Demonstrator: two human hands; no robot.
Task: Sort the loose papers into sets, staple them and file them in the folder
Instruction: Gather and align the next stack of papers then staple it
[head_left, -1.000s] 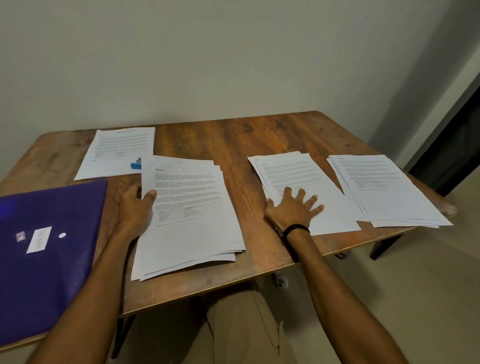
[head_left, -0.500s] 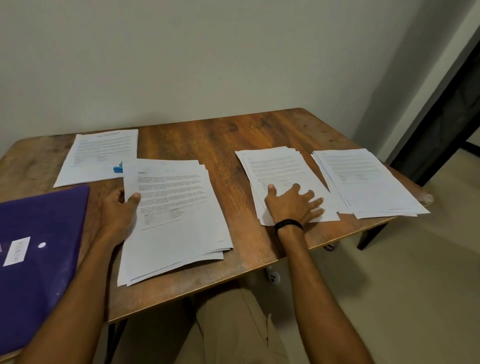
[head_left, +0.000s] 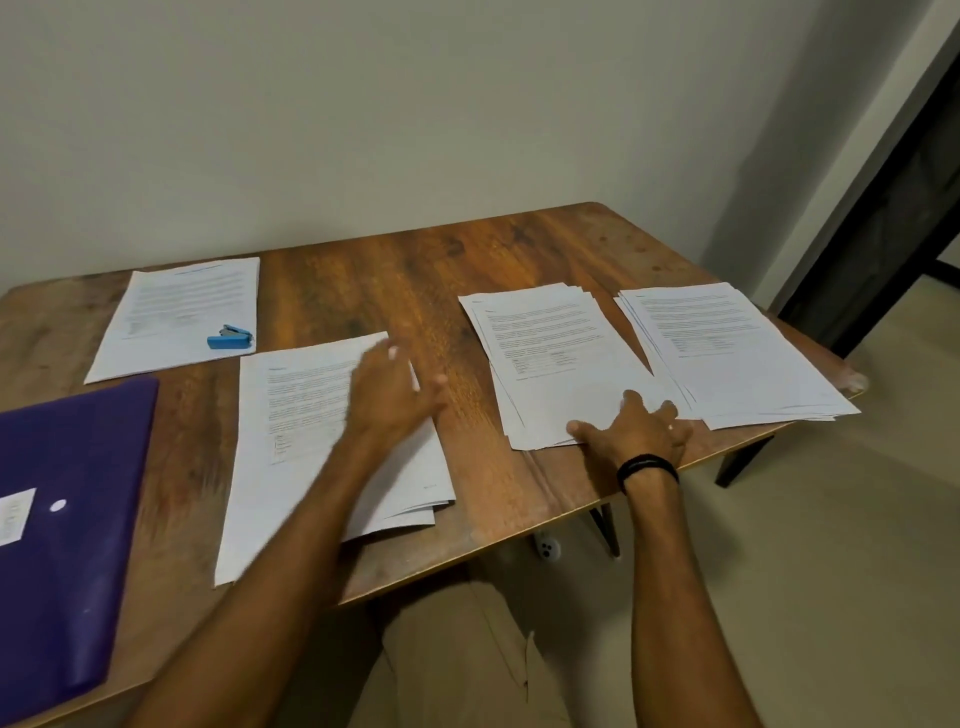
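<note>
- Papers (head_left: 556, 364) in the middle pile have the right hand (head_left: 636, 431) on their near edge; fingers (head_left: 667, 413) spread and fairly straight, pressing down, thumb out to the left, not gripping anything
- left hand (head_left: 395, 395) is over the far right corner of the near pile (head_left: 311, 441); fingers reach out loose, not wrapped round anything; its forearm lies across that pile and covers a good strip of it
- further out: right pile (head_left: 727, 348) sits just beside the middle one, edges touching; far-left set (head_left: 176, 317) has a blue stapler (head_left: 231, 338) lying on its near right corner; purple folder (head_left: 67, 519) lies closed at the near left; all on the wooden table (head_left: 374, 291); black wristband (head_left: 647, 465) on the right wrist
- vs half a second back: left hand was at the near pile's left edge, now it's over on the right side; right hand slid from mid-pile down to the near edge; stapler was half hidden behind the near pile, now fully showing
- hard to make out: left fingers are motion-blurred, so can't say if they actually touch the sheet; print is too small to read; folder is cut off by the left edge of the frame
</note>
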